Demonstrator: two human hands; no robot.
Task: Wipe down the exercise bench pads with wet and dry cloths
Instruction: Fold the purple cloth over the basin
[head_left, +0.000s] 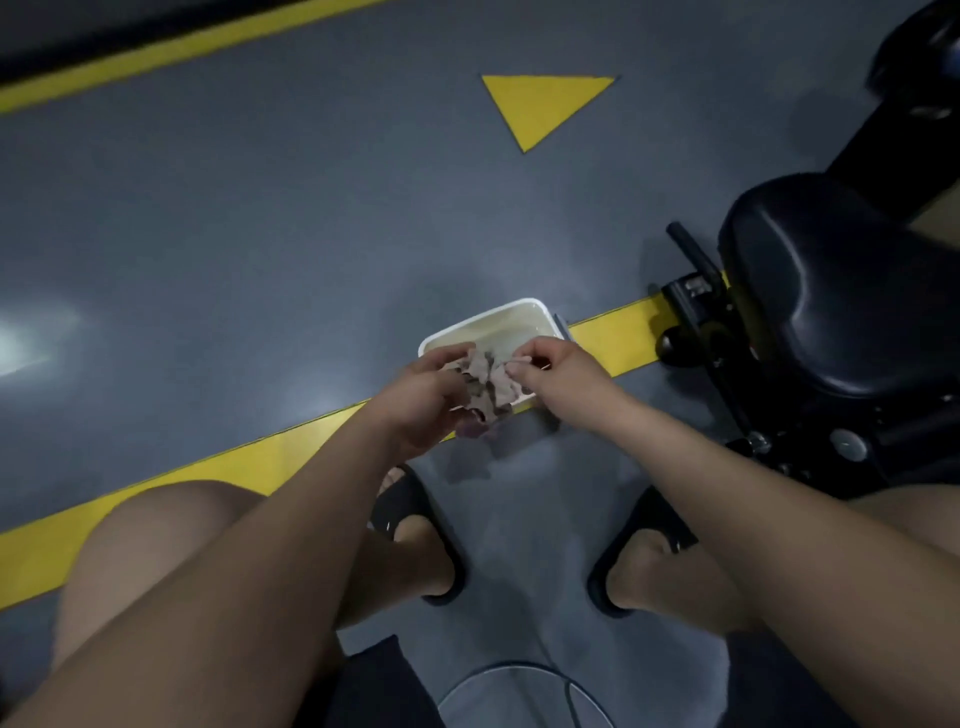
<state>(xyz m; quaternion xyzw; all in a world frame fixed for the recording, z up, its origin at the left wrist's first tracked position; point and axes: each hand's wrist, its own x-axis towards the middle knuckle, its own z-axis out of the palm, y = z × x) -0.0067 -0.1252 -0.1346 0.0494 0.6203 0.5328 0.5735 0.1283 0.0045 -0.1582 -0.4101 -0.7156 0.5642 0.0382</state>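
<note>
Mauve-grey cloth (485, 387) hangs bunched over the white tub (514, 323) on the floor (260, 234), left hand (423, 397) gripping one end, right hand (558, 369) pinching the other. Twisting it firmly above the tub should leave the nearby black bench pad (831, 301) damp, not soaked.

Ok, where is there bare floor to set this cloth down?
Bare grey floor lies left of the tub, between the yellow line and the yellow triangle. Crowded right by the bench and near the sandals.
</note>
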